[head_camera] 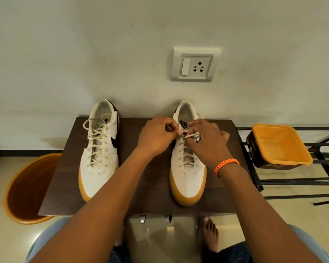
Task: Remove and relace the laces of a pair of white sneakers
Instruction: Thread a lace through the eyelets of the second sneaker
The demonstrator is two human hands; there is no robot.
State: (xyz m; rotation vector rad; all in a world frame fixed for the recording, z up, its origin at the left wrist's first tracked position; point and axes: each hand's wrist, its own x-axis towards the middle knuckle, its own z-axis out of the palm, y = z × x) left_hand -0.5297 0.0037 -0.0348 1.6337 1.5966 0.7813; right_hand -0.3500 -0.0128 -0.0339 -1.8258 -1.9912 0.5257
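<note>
Two white sneakers with gum soles and black swooshes stand toes toward me on a small dark wooden table [144, 196]. The left sneaker [100, 149] is fully laced, its cream lace tied in a loose bow at the top. Over the top eyelets of the right sneaker [187, 173], both hands work on its cream lace [191, 136]. My left hand [158, 136] pinches one strand with curled fingers. My right hand [209, 143], with an orange braided band at the wrist, pinches the lace loop beside it. The hands hide the knot.
An orange-brown plastic tub [27, 188] sits on the floor left of the table. A yellow-lined container [279, 147] rests on a black metal rack [311, 181] at the right. A wall socket [196, 64] is above. My bare foot [209, 234] is under the table's front edge.
</note>
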